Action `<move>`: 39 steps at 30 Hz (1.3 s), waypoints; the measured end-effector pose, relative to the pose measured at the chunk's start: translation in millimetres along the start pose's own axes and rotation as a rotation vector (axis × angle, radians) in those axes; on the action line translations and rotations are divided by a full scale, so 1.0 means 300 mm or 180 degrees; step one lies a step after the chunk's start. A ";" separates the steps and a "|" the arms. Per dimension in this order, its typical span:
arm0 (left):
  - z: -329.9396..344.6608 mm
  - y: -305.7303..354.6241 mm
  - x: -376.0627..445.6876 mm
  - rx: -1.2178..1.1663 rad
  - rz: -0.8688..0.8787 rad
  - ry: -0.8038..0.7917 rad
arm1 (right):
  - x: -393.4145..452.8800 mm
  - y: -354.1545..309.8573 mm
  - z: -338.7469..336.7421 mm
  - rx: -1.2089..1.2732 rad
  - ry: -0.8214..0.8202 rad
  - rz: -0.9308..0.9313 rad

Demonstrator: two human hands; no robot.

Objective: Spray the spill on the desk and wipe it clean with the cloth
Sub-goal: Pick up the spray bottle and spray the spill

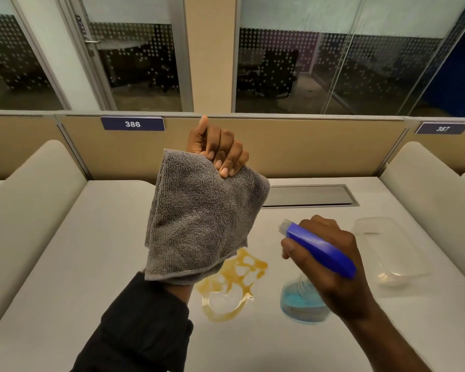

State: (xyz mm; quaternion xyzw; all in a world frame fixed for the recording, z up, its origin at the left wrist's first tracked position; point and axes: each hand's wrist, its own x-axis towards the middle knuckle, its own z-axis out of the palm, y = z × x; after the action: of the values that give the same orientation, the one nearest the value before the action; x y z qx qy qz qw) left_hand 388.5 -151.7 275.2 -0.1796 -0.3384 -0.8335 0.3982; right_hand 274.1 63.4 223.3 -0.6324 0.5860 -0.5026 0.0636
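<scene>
Black sleeve point(142, 326) cloth covers the left forearm at the near edge, rising to the left hand point(216, 146), which is raised above the tabletop point(97, 264) and closed in a fist around the top edge of a grey terry cloth point(201, 218); the cloth hangs down over the wrist, clear of the surface. Just right of that forearm, on the pale tabletop, lies the spill point(232, 283), a yellow-amber puddle with clear patches in it, its far edge partly hidden behind the hanging cloth. Right of the spill, the right hand point(330, 261) is wrapped around the neck of a spray bottle point(303, 299) with a blue head and blue liquid in its clear body, forefinger curled at the trigger and the nozzle pointing left and away; whether the bottle's base touches the surface cannot be told. Farther right sits a clear plastic container point(387, 248). Beyond, a grey metal cable flap point(310, 195) is set into the tabletop, then a tan partition point(306, 149) bearing number plates 386 point(132, 124) and 387 point(442, 128), with glass walls point(333, 73) behind.
</scene>
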 end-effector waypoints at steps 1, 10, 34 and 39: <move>-0.007 -0.004 0.001 -0.0019 -0.0022 -0.0030 | 0.000 -0.017 0.006 0.0016 -0.0065 -0.0018; -0.061 -0.015 -0.001 -0.0164 -0.0049 -0.0283 | -0.051 -0.084 0.061 0.0073 -0.0429 -0.0185; -0.098 -0.187 0.051 -0.0124 -0.0344 -0.0610 | -0.044 0.013 -0.071 -0.0024 -0.0146 0.0052; -0.110 -0.233 0.078 -0.0152 -0.0434 -0.0588 | -0.027 0.043 -0.084 0.0025 -0.0169 0.0051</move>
State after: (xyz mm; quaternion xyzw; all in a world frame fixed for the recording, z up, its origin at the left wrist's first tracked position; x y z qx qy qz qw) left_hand 318.0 -156.1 235.7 -0.2416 -0.3651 -0.8463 0.3034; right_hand 249.0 78.8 222.4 -0.6406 0.5872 -0.4873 0.0856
